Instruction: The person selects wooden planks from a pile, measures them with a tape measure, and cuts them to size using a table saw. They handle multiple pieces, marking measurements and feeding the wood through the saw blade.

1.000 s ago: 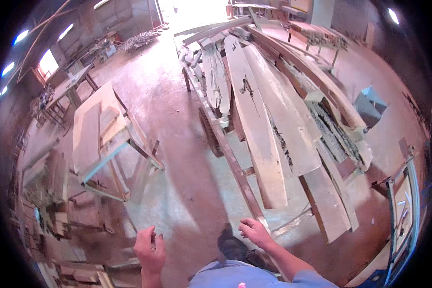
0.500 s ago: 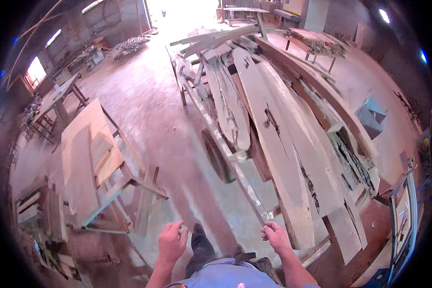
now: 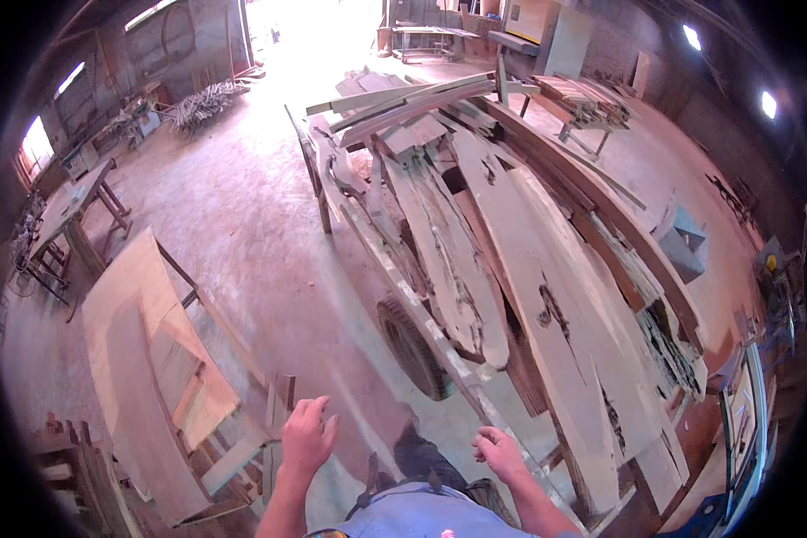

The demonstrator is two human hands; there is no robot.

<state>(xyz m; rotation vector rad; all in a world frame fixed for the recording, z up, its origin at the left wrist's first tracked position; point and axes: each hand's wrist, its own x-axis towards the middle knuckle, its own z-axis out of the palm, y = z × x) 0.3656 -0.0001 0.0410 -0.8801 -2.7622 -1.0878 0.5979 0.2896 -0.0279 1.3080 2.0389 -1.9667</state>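
Observation:
My left hand (image 3: 308, 436) is raised in front of me, fingers loosely bent and thumb apart, with nothing in it. To its right, my right hand (image 3: 500, 451) hangs half curled, also holding nothing visible. It is nearest to the long metal side rail (image 3: 441, 348) of a wheeled cart; overlap in the view hides whether they touch. On the cart lie long rough wood slabs (image 3: 533, 278), with cracks and dark knot holes. A narrower slab (image 3: 444, 269) with a split middle lies nearer the rail. Below the rail shows a black tire (image 3: 412, 351).
At left stands a frame holding plywood sheets (image 3: 121, 287), with stacked timber (image 3: 85, 475) near it. A workbench (image 3: 67, 211) is farther left. Beams (image 3: 412, 103) lie across the cart's far end. A blue-grey metal box (image 3: 680, 242) sits on the floor at right.
My view has shifted forward along the cart, so the slabs, rail and tire appear lower and closer. My right hand now appears left of the rail instead of at its near end.

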